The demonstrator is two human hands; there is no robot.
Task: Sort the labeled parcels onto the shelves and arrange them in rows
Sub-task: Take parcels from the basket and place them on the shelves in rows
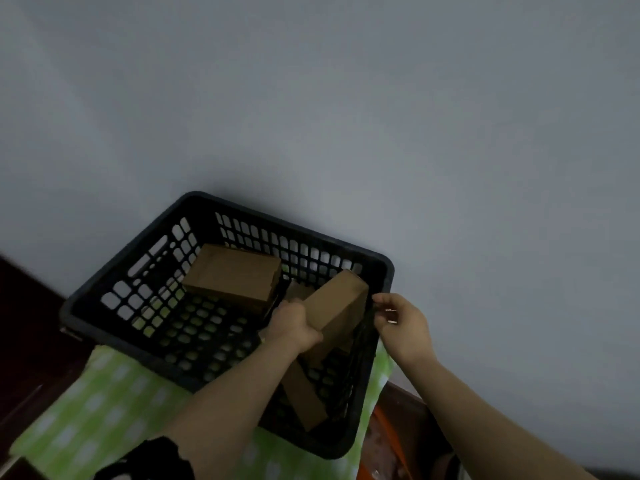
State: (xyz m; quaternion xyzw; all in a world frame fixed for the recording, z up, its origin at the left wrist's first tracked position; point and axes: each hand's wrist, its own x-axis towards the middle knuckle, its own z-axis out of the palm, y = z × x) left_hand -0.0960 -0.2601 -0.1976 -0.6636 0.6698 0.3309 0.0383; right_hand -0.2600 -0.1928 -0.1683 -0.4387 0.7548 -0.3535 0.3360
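Gripping a tilted cardboard parcel [341,303] with the left hand [292,325], fingers curled round its lower left edge, upper end raised toward the far right corner of a black lattice basket [298,227]. Pinching the basket's right rim with the right hand [403,323], fingertips and thumb closed on it. Lying near the far left corner inside, apart from the held one: a second cardboard parcel [232,275]. Lying on the basket floor beneath the left forearm: a third parcel [304,400]. Spread under the basket: a green checked cloth [104,393], grey wall [346,98] behind.
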